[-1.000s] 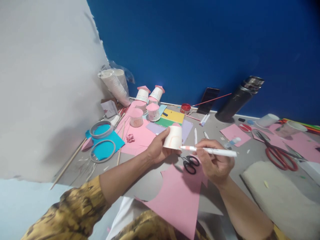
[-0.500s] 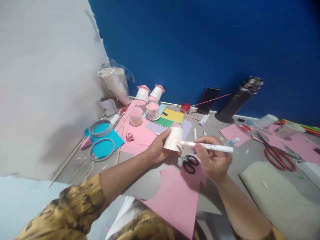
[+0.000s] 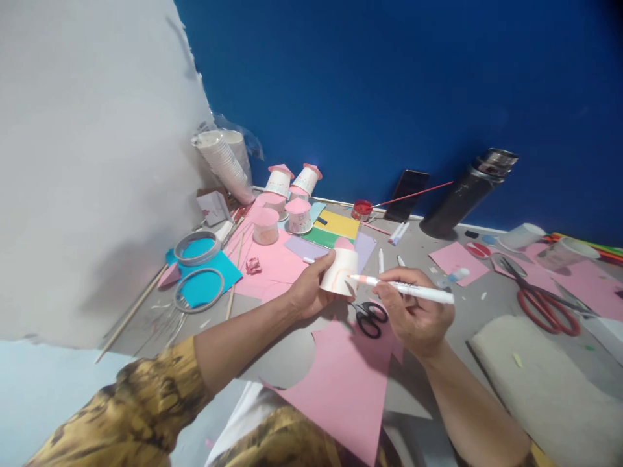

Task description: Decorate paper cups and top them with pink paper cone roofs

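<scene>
My left hand [image 3: 314, 285] is closed around a white paper cup [image 3: 339, 269] held upside down above the table. Faint orange curved lines mark the cup's side, and a bit of pink paper shows behind its top. In my right hand [image 3: 418, 311] is a white marker [image 3: 413, 288] with an orange tip, which points left and meets or almost meets the cup's side. Black-handled scissors [image 3: 371, 320] lie below the cup, on cut pink paper [image 3: 348, 383]. Several upturned cups with pink paper roofs [image 3: 298, 216] stand farther back.
Stacked paper cups [image 3: 224, 162] lean by the wall corner at left. Wire rings [image 3: 198, 290] lie on blue paper. A black flask [image 3: 462, 194], a phone [image 3: 407, 194] and a small red pot [image 3: 361, 209] stand along the blue wall. Red-handled scissors [image 3: 548, 311] and a pale cloth-like pad [image 3: 545, 370] are at right.
The cup has shifted very slightly right and down in view, along with the surroundings. The marker tip stays at the cup's side, and both hands keep their grips.
</scene>
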`<state>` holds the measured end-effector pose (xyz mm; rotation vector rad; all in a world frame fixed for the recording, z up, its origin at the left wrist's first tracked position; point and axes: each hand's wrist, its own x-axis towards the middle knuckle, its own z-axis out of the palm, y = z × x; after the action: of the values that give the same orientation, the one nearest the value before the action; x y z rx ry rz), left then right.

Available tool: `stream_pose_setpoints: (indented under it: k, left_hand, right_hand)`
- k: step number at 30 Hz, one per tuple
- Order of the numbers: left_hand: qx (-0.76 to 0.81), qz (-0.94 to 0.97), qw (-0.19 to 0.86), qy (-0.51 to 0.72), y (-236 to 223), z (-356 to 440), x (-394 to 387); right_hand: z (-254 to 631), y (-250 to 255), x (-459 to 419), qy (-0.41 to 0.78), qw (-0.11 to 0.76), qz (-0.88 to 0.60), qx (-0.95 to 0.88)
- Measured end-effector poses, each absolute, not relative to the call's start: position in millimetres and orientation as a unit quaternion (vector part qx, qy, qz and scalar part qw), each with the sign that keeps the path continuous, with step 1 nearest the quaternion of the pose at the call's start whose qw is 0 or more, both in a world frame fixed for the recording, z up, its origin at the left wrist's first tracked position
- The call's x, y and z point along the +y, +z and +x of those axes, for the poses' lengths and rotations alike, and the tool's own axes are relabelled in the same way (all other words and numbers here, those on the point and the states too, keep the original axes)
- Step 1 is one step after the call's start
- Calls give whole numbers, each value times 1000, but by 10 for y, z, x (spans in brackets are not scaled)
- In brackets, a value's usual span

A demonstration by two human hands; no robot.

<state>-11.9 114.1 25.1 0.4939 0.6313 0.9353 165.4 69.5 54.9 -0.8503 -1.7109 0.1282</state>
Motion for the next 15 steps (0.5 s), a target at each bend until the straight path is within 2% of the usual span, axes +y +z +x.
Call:
stream_pose_setpoints:
  k: [15]
  left_hand:
    - [289,201,810,469,233,-97,1140]
  right_hand:
    - [1603,645,695,70,524,-306,-792]
